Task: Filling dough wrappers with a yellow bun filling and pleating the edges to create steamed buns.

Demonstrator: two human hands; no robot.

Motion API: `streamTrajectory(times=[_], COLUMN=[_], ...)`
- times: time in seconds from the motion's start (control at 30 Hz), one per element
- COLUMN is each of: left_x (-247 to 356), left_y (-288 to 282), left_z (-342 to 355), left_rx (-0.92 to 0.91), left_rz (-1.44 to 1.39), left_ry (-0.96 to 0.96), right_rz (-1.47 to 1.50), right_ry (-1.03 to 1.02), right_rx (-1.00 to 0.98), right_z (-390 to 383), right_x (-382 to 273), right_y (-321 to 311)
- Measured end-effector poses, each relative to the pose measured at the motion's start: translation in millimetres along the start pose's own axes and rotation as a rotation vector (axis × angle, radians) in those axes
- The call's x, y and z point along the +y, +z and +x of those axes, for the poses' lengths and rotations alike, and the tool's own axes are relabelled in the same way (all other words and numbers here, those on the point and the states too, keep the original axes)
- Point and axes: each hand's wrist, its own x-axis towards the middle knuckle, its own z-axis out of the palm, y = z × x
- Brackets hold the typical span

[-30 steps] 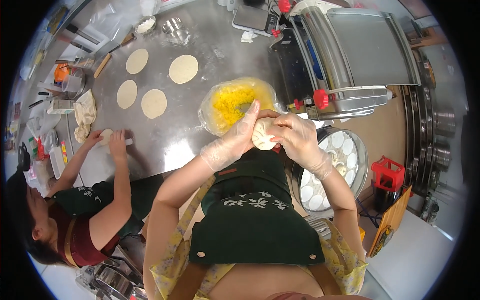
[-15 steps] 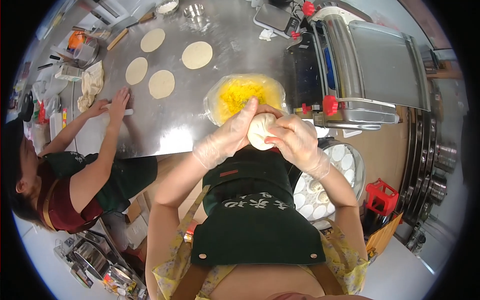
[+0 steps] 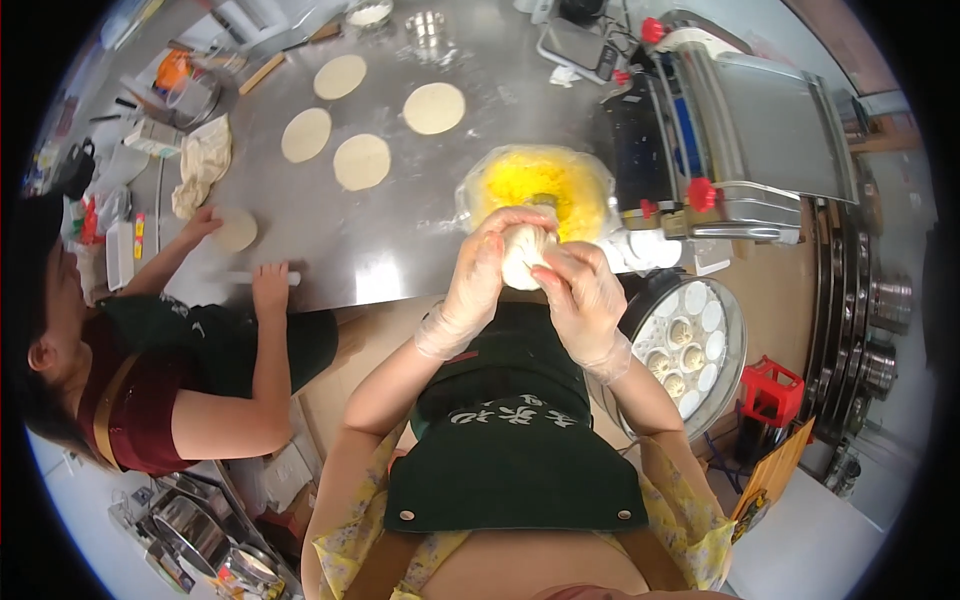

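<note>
Both my hands wear clear plastic gloves and meet in front of my chest around a pale dough bun (image 3: 523,256). My left hand (image 3: 487,266) cups the bun from the left. My right hand (image 3: 582,296) pinches its right side and top. Just beyond them a clear bowl of yellow filling (image 3: 535,184) stands on the steel table (image 3: 400,255). A round steamer tray (image 3: 692,345) with several shaped buns on white liners lies to my right, below table height.
Several flat dough rounds (image 3: 362,161) lie on the table. To my left another person rolls a dough round (image 3: 236,230) with a small rolling pin (image 3: 262,279). A steel dough machine (image 3: 735,140) with red knobs stands at right. A red stool (image 3: 772,392) sits on the floor.
My hands have kept working the bun, shifting slightly. The view has tilted, so the table appears lower and nearer. The other person's hands have moved along the dough round.
</note>
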Motion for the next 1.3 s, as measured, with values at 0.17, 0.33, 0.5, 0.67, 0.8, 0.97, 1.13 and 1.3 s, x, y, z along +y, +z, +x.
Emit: streamTrajectory(times=[0.17, 0.33, 0.5, 0.67, 0.8, 0.97, 1.13, 1.3], left_x=[-52, -78, -57, -67, -87, -105, -97, -117], left_y=[-84, -135, -163, -154, -150, -153, -157, -158], left_z=[-73, -111, -69, -62, -73, -76, -64, -79], left_rx=[-0.102, 0.289, 0.265, 0.325, 0.387, 0.426, 0.305, 0.465], left_rz=[-0.358, -0.624, -0.042, 0.208, 0.232, 0.261, 0.447, 0.190], left_ry=[-0.828, -0.780, -0.382, -0.315, -0.226, -0.103, -0.330, -0.168], right_rz=[-0.041, 0.045, 0.393, 0.487, 0.631, 0.869, 0.530, 0.716], right_ry=[-0.264, 0.069, 0.387, 0.413, 0.590, 0.752, 0.592, 0.825], right_rx=[-0.330, -0.423, -0.567, -0.487, -0.247, -0.154, -0.309, -0.215], right_z=[-92, -91, -70, -124, -133, -110, -119, -112], right_x=[35, 2, 35, 101, 60, 68, 68, 68], right_y=[52, 117, 172, 218, 226, 230, 232, 233])
